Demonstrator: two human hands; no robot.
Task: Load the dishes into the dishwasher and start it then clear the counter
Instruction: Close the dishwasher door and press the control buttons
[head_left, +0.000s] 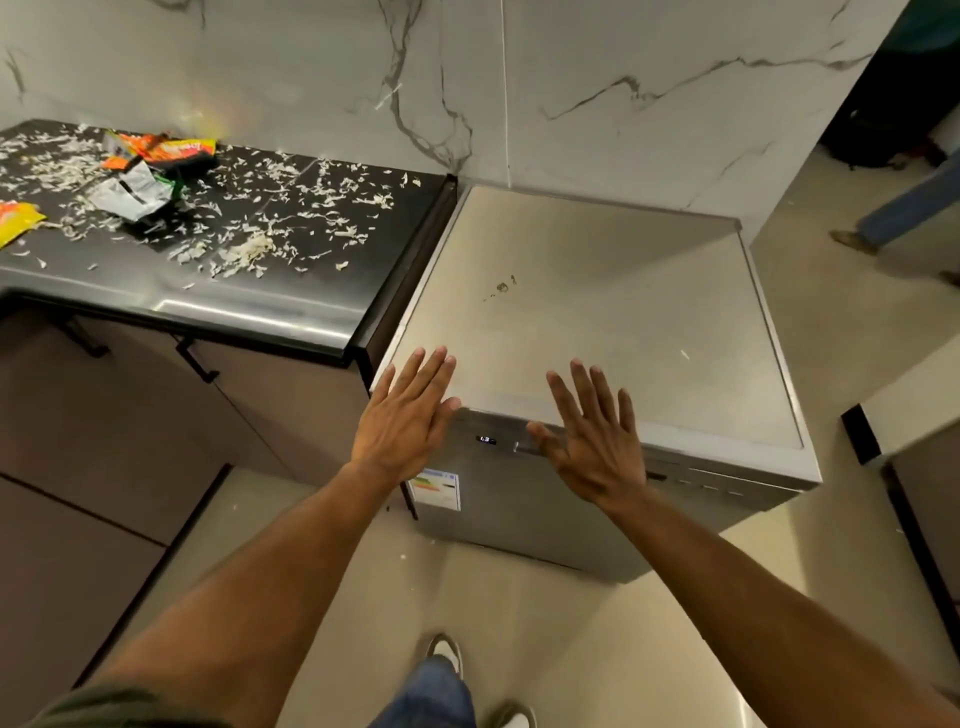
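The silver dishwasher (597, 291) stands against the marble wall, its door closed and a small lit display (485, 440) on the front top edge. My left hand (408, 415) hovers flat over its front left corner, fingers spread, holding nothing. Over the front edge, near the middle, my right hand (592, 431) is also spread and empty. To the left, the black counter (249, 306) is strewn with several torn snack wrappers (148, 171) and many pale food scraps (249, 249). No dishes are visible.
Brown cabinets with black handles (195, 361) sit below the counter. An energy label (435, 488) is stuck on the dishwasher front. Another person's leg and shoe (878, 218) are on the floor at the far right. A second counter corner (867, 431) juts in at right.
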